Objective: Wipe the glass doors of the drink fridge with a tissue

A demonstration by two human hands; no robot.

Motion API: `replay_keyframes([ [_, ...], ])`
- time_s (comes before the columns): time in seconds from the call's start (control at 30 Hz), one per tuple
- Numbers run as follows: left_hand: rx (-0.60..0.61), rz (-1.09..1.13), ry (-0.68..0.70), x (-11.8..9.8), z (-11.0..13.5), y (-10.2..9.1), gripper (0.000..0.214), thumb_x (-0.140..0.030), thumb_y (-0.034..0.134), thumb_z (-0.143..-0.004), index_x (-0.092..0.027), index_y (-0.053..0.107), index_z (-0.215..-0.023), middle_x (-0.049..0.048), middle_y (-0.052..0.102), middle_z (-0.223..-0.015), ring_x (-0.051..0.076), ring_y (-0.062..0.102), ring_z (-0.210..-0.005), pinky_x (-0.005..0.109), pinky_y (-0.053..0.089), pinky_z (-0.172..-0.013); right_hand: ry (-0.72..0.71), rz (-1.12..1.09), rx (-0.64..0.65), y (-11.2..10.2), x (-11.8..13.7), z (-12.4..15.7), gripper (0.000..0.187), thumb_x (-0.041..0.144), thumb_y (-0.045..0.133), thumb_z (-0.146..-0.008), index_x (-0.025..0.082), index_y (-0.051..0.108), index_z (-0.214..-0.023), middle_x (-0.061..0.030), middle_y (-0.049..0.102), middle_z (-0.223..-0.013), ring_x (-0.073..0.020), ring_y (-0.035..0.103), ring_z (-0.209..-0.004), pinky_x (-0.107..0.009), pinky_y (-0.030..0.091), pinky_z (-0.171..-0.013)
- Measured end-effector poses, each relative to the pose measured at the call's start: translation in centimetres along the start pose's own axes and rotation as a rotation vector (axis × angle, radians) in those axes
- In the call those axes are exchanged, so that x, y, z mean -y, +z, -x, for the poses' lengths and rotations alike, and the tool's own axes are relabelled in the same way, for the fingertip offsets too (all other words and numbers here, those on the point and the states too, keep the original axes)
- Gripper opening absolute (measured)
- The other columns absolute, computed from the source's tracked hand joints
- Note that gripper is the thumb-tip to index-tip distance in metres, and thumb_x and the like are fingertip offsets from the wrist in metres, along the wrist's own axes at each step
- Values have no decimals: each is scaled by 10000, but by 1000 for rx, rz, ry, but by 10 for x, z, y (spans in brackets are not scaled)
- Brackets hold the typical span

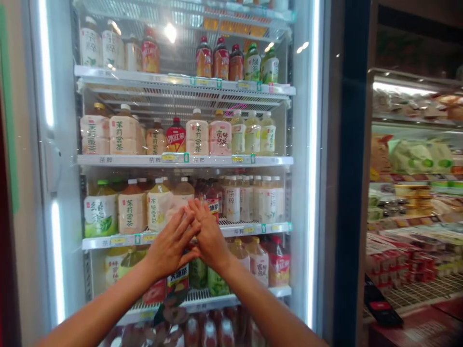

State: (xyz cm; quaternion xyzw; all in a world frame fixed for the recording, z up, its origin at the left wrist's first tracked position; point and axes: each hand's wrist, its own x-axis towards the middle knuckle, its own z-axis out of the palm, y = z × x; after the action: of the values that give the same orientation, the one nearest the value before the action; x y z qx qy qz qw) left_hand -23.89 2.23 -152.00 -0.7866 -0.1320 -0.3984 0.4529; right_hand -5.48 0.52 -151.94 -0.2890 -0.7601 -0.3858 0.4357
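Hands fill the front of my feed: the bare left hand (173, 243), slanting up and rightward, and the bare right hand (210, 236), slanting up and leftward, overlap in view just below a pale plastic bottle with a white cap (184, 187). I see nothing held; the left fingers are outstretched and slightly spread, the right ones outstretched and closer together. Whether any tips touch something, I cannot tell.

Past them, reflections suggest a clear pane (170, 33) before the bottle. It stands upright on a white wire shelf (240, 232), its lower part hidden by fingertips. I judge the key relation to be this: the bottle's long axis is vertical, the fingers aim aslant from beneath it, and the right fingertips look slightly nearer.

Left of the bottle is a pale yellow one with a white label (156, 212); to its right, dark red-labelled bottles (212, 205). Well off to its right runs a lit rack of packaged food (415, 178).
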Motion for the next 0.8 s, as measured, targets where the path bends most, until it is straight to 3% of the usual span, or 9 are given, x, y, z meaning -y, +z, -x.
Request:
replay_keyframes([
  [0.13, 120, -97, 91, 57, -33, -14, 741, -436, 506, -998, -163, 202, -1615, 75, 292, -1691, 169, 105, -1604, 337, 84, -1317, -30, 216, 40, -48, -53, 1, 892, 511, 597, -976, 220, 103, -1659, -103, 220, -1710, -306, 100, -1611, -660, 113, -1293],
  [0.23, 138, -192, 52, 79, -49, -27, 717, -501, 508, -983, -274, 244, -1609, 34, 145, -1736, 243, -7, -1616, 461, -66, -1314, 11, 326, 13, -64, -80, 11, 794, 531, 564, -986, 297, 189, -1645, -60, 120, -1732, -347, 40, -1611, -722, 6, -1260],
  [0.33, 162, -216, 8, 72, -49, -28, 768, -554, 543, -950, -323, 229, -1612, 59, -55, -1744, 369, -86, -1599, 589, -74, -1287, 0, 339, 0, -63, -89, 15, 767, 537, 538, -988, 292, 218, -1640, -59, 112, -1734, -356, 46, -1610, -719, 0, -1259],
  [0.43, 274, -186, 199, 67, -50, -25, 780, -570, 534, -950, -330, 209, -1617, 66, -10, -1746, 346, -44, -1607, 523, -30, -1309, -9, 321, -7, -60, -89, 15, 777, 536, 546, -978, 286, 223, -1640, -64, 142, -1731, -366, 64, -1608, -722, 9, -1260],
  [0.5, 303, -182, 253, 77, -64, -26, 736, -532, 513, -970, -344, 212, -1614, 46, -3, -1747, 319, -30, -1612, 498, -3, -1317, -17, 307, -13, -60, -89, 15, 783, 535, 556, -972, 283, 230, -1638, -67, 153, -1729, -376, 76, -1605, -725, 12, -1259],
  [0.6, 217, -240, 67, 93, -91, -26, 691, -417, 468, -1006, -342, 163, -1621, 30, -97, -1742, 329, -86, -1605, 560, 73, -1313, -25, 288, -25, -61, -90, 16, 792, 539, 570, -965, 281, 239, -1637, -69, 160, -1727, -385, 84, -1602, -725, 8, -1259],
  [0.67, 173, -258, -22, 87, -98, -21, 708, -402, 458, -1009, -311, 127, -1629, 51, -138, -1733, 341, -109, -1599, 590, 118, -1305, -24, 271, -39, -61, -91, 17, 830, 517, 569, -972, 258, 170, -1651, -74, 168, -1722, -377, 77, -1604, -723, 11, -1261],
  [0.73, 213, -214, 81, 71, -92, -15, 713, -424, 449, -1010, -266, 136, -1631, 77, -99, -1735, 312, -66, -1606, 533, 129, -1318, -13, 256, -59, -60, -91, 19, 870, 444, 552, -989, 230, 41, -1660, -76, 171, -1717, -353, 72, -1607, -715, 38, -1269],
  [0.8, 305, -143, 284, 57, -85, -12, 680, -425, 420, -1020, -254, 166, -1627, 65, 14, -1742, 243, 16, -1611, 429, 116, -1329, -1, 242, -75, -59, -91, 19, 892, 358, 526, -998, 217, -65, -1651, -74, 175, -1715, -334, 73, -1608, -716, 75, -1271],
])
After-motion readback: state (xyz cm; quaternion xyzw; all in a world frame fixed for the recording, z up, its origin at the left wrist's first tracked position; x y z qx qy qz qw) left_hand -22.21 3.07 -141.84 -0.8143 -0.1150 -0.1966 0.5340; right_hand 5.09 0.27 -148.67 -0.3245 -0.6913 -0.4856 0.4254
